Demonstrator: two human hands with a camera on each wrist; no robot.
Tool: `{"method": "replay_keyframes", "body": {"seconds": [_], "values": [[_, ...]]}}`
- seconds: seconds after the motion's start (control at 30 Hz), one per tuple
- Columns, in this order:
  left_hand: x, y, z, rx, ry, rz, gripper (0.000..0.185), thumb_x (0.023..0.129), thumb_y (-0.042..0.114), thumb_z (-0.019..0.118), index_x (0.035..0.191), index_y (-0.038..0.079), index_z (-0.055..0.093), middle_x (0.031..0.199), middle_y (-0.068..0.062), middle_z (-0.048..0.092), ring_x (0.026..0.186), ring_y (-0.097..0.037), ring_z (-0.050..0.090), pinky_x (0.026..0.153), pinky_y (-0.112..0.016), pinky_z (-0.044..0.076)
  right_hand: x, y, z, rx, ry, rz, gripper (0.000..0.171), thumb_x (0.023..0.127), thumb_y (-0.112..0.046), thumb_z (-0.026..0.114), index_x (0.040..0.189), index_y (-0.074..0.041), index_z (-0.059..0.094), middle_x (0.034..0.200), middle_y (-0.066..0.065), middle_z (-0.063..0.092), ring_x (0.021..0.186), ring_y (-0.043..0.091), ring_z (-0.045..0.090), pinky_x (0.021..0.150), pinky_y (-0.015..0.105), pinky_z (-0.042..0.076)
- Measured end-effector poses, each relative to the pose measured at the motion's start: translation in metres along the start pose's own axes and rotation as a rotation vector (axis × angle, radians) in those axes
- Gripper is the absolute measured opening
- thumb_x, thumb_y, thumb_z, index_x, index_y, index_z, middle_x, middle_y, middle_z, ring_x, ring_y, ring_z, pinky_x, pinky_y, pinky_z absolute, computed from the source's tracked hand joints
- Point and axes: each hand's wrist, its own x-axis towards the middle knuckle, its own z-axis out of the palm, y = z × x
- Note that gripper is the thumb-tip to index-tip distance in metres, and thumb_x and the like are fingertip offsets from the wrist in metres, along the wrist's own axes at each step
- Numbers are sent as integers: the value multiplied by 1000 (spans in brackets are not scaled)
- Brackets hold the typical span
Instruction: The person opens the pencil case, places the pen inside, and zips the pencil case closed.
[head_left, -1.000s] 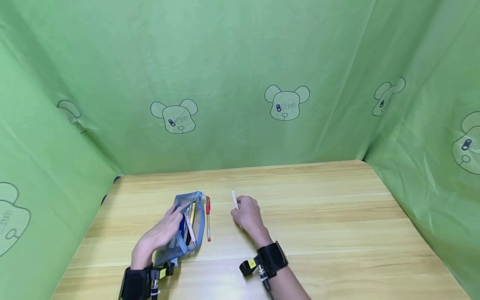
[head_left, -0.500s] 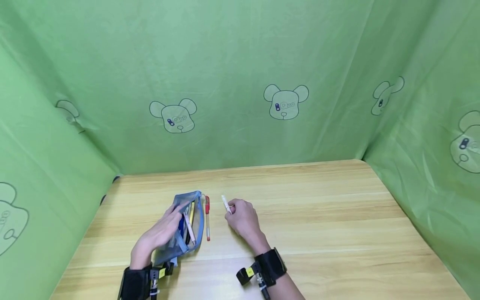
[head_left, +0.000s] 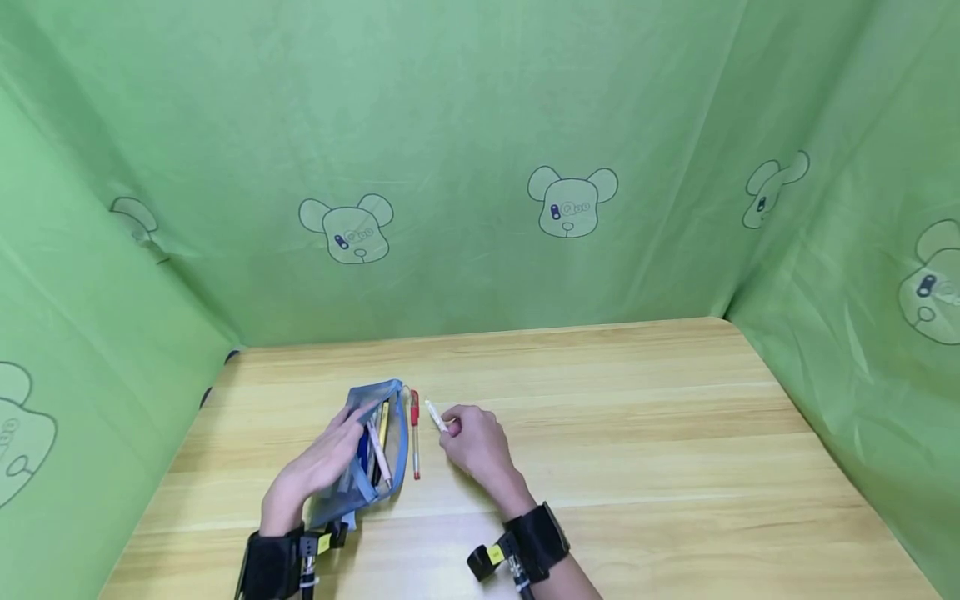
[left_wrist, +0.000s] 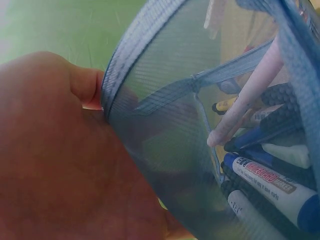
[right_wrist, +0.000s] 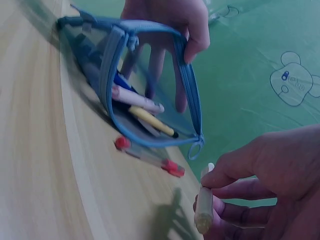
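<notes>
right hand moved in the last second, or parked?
Yes. The right hand, pinching a white pen, has shifted left toward the red pen lying beside the blue mesh pouch; neither of those moved.

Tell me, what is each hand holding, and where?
Left hand holds the blue mesh pencil pouch by its opened rim; right hand pinches a white pen mid-barrel.

We log red print, too blurred to read, on one whiteboard marker [left_wrist: 272, 185] inside the mesh pencil pouch [left_wrist: 170, 120].
</notes>
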Motion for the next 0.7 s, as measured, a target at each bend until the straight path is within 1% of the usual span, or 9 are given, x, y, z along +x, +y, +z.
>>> {"method": "replay_keyframes", "body": {"seconds": [0.07,0.13,0.23,0.3,0.37,0.5,0.7], "values": [[0,0,0,-20,-2,-9,56,111,21,14,161,-4,22,165,-32,14,151,-54,2,119,-70,5,0,-4,3,29,-19,-6,29,86,-3,74,114,-1,75,76,-6,65,58,9,56,52,24,48],[0,-1,0,-36,1,-4,55,111,20,15,161,-3,22,164,-33,14,150,-56,2,118,-72,6,-1,-9,7,48,-40,-4,29,86,-2,74,115,0,75,77,-6,65,59,8,57,53,23,50],[0,-2,-1,-34,2,-5,55,111,20,15,161,-2,22,164,-34,15,150,-56,3,117,-73,6,-1,-17,14,51,-66,-9,28,86,-2,74,114,0,75,78,-5,67,62,7,59,58,23,53],[-1,-2,0,-11,5,7,55,111,18,15,160,-5,23,163,-33,18,150,-57,3,117,-72,6,-1,-23,18,45,-79,-13,28,86,-2,74,113,-1,76,78,-5,68,64,7,60,61,22,54],[-2,-2,0,8,5,8,55,111,18,14,160,-6,23,163,-32,19,150,-57,4,118,-72,7,-1,-27,22,56,-92,-15,27,86,-2,74,112,0,76,79,-4,69,66,7,61,61,22,54],[-1,-1,-1,-3,5,11,55,111,18,13,159,-6,24,164,-31,20,150,-57,5,118,-72,7,1,-35,29,99,-122,0,26,86,-2,75,112,0,76,81,-3,69,68,8,62,61,21,55],[0,0,-2,-7,4,7,55,111,19,13,159,-7,24,165,-28,20,150,-55,4,119,-70,8,6,-47,39,87,-109,-9,22,85,-6,78,107,-2,78,83,-1,72,74,9,66,66,22,57]]}}
